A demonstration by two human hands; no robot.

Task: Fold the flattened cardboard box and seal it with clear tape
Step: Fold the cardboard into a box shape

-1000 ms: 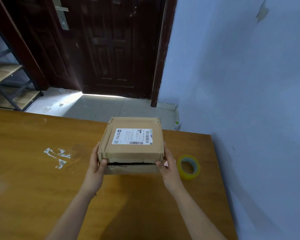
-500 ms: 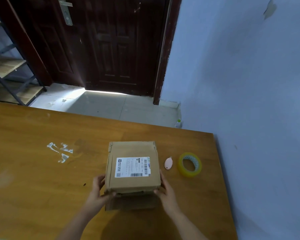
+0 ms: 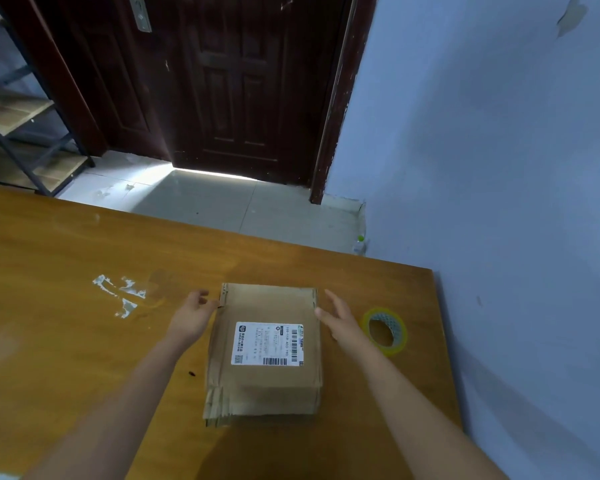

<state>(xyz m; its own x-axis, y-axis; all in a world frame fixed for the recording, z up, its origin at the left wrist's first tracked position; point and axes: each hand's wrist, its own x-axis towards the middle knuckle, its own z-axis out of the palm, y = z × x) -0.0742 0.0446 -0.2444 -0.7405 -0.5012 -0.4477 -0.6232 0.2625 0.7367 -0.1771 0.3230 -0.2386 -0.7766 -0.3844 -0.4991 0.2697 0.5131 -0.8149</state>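
Box (image 3: 267,348) now sits down on the table (image 3: 66,341), both hands (image 3: 191,317) (image 3: 340,323) let go and open, tape (image 3: 385,330) waiting at 3 o'clock, so sealing's probably next.

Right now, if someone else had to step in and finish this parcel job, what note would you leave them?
Left hand: fingers loosely curled at the far left corner of the cardboard box, touching or nearly so; no firm grip.
Right hand: open, fingers straight, beside the box's far right edge.
The box lies on the wooden table, shipping label facing up. The tape roll lies on the table to the right of the box.
Done: box appears folded, near flaps closed.
Left: pick up the tape and seal the seams; no fresh tape is visible on it yet.
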